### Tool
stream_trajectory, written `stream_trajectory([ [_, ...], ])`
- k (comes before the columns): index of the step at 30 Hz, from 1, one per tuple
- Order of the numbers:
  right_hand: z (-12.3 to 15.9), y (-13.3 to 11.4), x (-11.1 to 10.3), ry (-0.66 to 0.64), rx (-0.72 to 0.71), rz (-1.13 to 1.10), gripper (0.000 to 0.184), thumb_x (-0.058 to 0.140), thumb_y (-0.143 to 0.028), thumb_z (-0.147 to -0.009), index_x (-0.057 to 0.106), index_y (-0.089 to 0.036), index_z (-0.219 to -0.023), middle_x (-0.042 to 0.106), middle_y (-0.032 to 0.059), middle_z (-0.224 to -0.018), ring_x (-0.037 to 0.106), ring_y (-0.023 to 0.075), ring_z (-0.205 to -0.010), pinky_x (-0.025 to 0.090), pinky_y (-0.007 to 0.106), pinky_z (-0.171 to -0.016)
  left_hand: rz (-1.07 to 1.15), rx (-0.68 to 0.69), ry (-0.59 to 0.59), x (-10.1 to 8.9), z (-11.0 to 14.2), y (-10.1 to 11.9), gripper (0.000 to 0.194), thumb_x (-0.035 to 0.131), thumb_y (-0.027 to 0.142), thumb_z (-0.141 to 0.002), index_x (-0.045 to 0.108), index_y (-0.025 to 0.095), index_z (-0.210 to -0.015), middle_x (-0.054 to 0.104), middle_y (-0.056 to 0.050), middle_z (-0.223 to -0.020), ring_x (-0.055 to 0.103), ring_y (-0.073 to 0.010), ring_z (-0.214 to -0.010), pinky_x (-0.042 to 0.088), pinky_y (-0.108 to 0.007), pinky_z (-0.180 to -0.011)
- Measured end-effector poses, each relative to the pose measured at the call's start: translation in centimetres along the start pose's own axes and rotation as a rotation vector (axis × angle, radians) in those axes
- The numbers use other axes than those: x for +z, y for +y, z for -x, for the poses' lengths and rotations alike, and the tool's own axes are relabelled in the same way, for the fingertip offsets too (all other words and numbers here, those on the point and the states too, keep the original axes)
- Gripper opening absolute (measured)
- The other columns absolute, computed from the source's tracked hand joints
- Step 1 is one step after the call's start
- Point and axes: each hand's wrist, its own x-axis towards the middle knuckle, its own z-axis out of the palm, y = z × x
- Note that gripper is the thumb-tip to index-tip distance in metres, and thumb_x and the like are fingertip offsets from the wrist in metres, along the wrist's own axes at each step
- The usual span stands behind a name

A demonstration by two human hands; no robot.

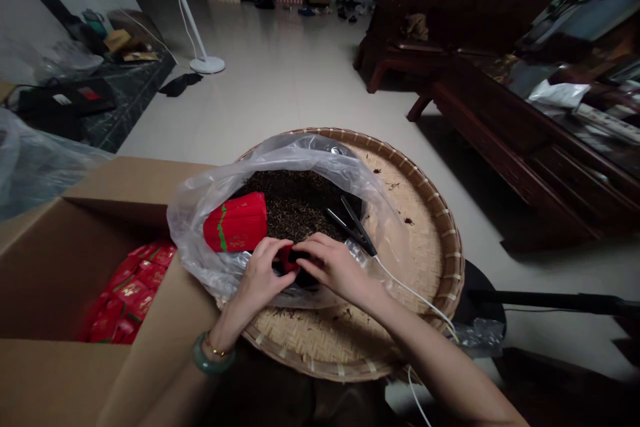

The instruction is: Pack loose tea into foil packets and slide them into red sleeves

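My left hand (263,271) and my right hand (334,268) meet over a small red packet (287,257), fingers pinched on it from both sides. The packet sits above the near edge of a clear plastic bag (210,200) full of dark loose tea leaves (295,200). A stack of red packets (236,221) lies inside the bag to the left of my hands. A black sealing tool (353,223) with a white cord rests on the tea just beyond my right hand. The bag lies on a round woven bamboo tray (430,227).
An open cardboard box (75,247) on my left holds several red packets (133,290). A dark wooden bench (530,140) stands at right, a white lamp stand (206,64) on the tiled floor beyond, and a dark cluttered counter (100,100) at far left.
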Motion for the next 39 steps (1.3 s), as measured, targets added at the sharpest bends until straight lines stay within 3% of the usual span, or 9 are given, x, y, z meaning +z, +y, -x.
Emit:
stream_trajectory([
  [6, 0.4, -0.5, -0.4, 0.188, -0.015, -0.019, 0.017, 0.053, -0.024, -0.088, 0.063, -0.019, -0.102, 0.06, 0.0062, -0.092, 0.058, 0.0155, -0.084, 0.049, 0.027, -0.074, 0.003, -0.009, -0.009, 0.0, 0.1, -0.2, 0.04, 0.066, 0.018, -0.072, 0.053, 0.021, -0.11, 0.055, -0.005, -0.099, 0.055, -0.0198, -0.092, 0.051, -0.035, -0.08],
  [9, 1.0, -0.4, -0.1, 0.104, -0.008, 0.13, 0.023, 0.061, -0.032, -0.084, 0.064, -0.019, -0.103, 0.057, 0.0075, -0.092, 0.055, 0.0183, -0.085, 0.048, 0.03, -0.072, 0.001, -0.018, -0.02, 0.0, 0.1, -0.2, 0.043, 0.067, 0.017, -0.07, 0.053, 0.022, -0.111, 0.054, -0.004, -0.099, 0.056, -0.0195, -0.09, 0.052, -0.034, -0.078],
  [13, 1.4, -0.1, 0.0, 0.004, 0.008, 0.125, 0.014, 0.056, -0.021, -0.087, 0.068, -0.019, -0.095, 0.059, 0.0058, -0.084, 0.056, 0.015, -0.076, 0.046, 0.026, -0.066, -0.018, -0.018, -0.007, -0.1, 0.0, 0.1, 0.043, 0.065, 0.012, -0.069, 0.054, 0.022, -0.11, 0.054, -0.002, -0.094, 0.056, -0.0178, -0.086, 0.051, -0.033, -0.076],
  [20, 1.4, 1.1, -2.9, 0.179, 0.161, -0.065, 0.01, 0.059, -0.018, -0.085, 0.069, -0.018, -0.087, 0.067, 0.0038, -0.081, 0.062, 0.0141, -0.075, 0.048, 0.025, -0.069, -0.011, -0.014, 0.064, -0.3, -0.1, 0.0, 0.038, 0.067, 0.02, -0.073, 0.054, 0.021, -0.109, 0.054, -0.003, -0.094, 0.057, -0.0162, -0.085, 0.053, -0.032, -0.074],
  [26, 2.4, 3.8, -0.5, -0.218, 0.245, 0.282, 0.021, 0.065, -0.016, -0.078, 0.064, -0.017, -0.099, 0.063, 0.0079, -0.092, 0.061, 0.0194, -0.086, 0.047, 0.029, -0.074, 0.015, -0.036, 0.128, -0.6, -0.2, -0.3, 0.039, 0.067, 0.021, -0.073, 0.054, 0.021, -0.11, 0.056, -0.003, -0.097, 0.06, -0.0165, -0.087, 0.056, -0.031, -0.072],
  [30, 2.6, 4.6, 1.2, -0.33, 0.312, 0.447, 0.02, 0.068, -0.016, -0.074, 0.066, -0.014, -0.093, 0.065, 0.0128, -0.092, 0.061, 0.0239, -0.09, 0.046, 0.031, -0.076, 0.026, -0.053, 0.126, -0.6, -0.1, -0.3, 0.038, 0.067, 0.022, -0.073, 0.055, 0.021, -0.109, 0.056, -0.004, -0.098, 0.06, -0.0165, -0.088, 0.057, -0.03, -0.071],
  [33, 2.2, 5.0, 1.0, -0.363, 0.344, 0.353, 0.01, 0.062, -0.011, -0.076, 0.069, -0.015, -0.082, 0.069, 0.0088, -0.086, 0.064, 0.0194, -0.082, 0.045, 0.026, -0.072, 0.034, -0.062, 0.116, -0.6, -0.1, -0.3, 0.038, 0.067, 0.022, -0.074, 0.054, 0.022, -0.11, 0.056, -0.003, -0.099, 0.06, -0.0162, -0.089, 0.057, -0.03, -0.072],
  [36, 1.9, 5.3, 0.1, -0.262, 0.375, 0.191, 0.013, 0.061, -0.009, -0.076, 0.07, -0.016, -0.082, 0.071, 0.0059, -0.083, 0.065, 0.0176, -0.078, 0.045, 0.025, -0.071, 0.035, -0.065, 0.112, -0.6, -0.1, -0.3, 0.039, 0.067, 0.022, -0.073, 0.055, 0.022, -0.11, 0.056, -0.003, -0.098, 0.06, -0.0156, -0.088, 0.057, -0.029, -0.072],
  [39, 2.0, 5.6, -0.6, -0.05, 0.423, -0.001, 0.012, 0.061, -0.014, -0.076, 0.071, -0.017, -0.083, 0.071, 0.0045, -0.083, 0.065, 0.0165, -0.076, 0.046, 0.026, -0.072, 0.049, -0.066, 0.106, -0.5, -0.2, -0.2, 0.038, 0.067, 0.021, -0.073, 0.055, 0.021, -0.109, 0.056, -0.003, -0.098, 0.059, -0.0157, -0.088, 0.057, -0.03, -0.071],
])
